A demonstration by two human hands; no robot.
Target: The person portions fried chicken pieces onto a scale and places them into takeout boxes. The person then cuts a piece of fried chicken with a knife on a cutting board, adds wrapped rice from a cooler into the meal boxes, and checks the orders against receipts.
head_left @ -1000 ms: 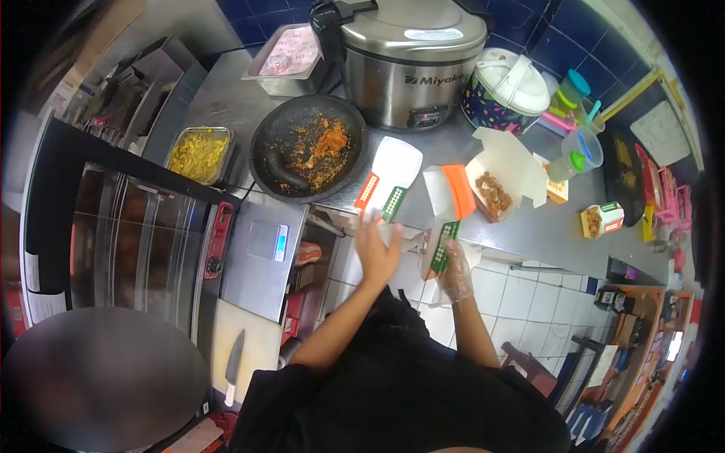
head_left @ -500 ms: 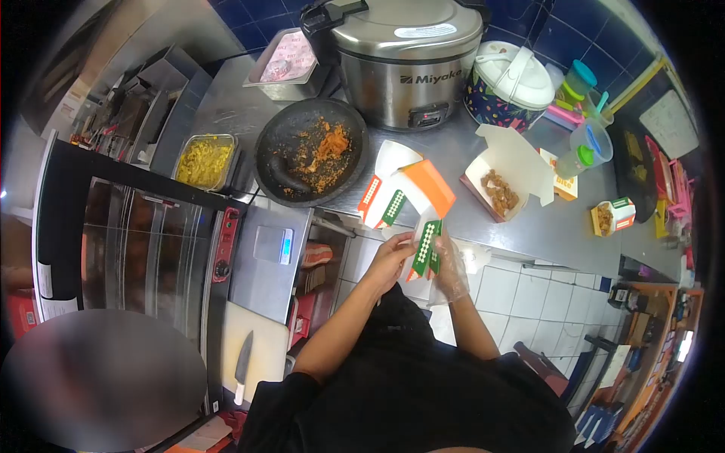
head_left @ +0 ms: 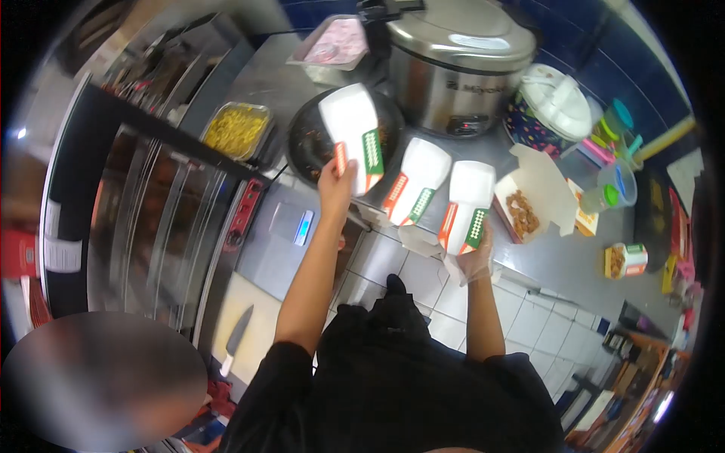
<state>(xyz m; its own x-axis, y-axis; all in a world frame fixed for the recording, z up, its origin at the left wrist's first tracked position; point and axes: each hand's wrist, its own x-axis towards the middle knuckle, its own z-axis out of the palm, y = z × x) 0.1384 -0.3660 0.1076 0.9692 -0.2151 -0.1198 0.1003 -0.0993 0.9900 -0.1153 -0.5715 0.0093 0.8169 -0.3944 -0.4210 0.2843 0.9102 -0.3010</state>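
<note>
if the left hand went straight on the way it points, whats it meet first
Likely the dark bowl, partly hidden behind the carton in the left hand; depth between them is unclear.

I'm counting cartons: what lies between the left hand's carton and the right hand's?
In the head view, a third carton is between the left carton and the right carton.

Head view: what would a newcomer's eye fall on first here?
Probably the left carton, white with orange and green panels, which the left hand holds up, hiding part of the dark bowl from view. Two lookalikes follow: the middle carton at the counter's front edge and the right carton in the gloved right hand. Behind them, the big steel cooker stands near the top.
</note>
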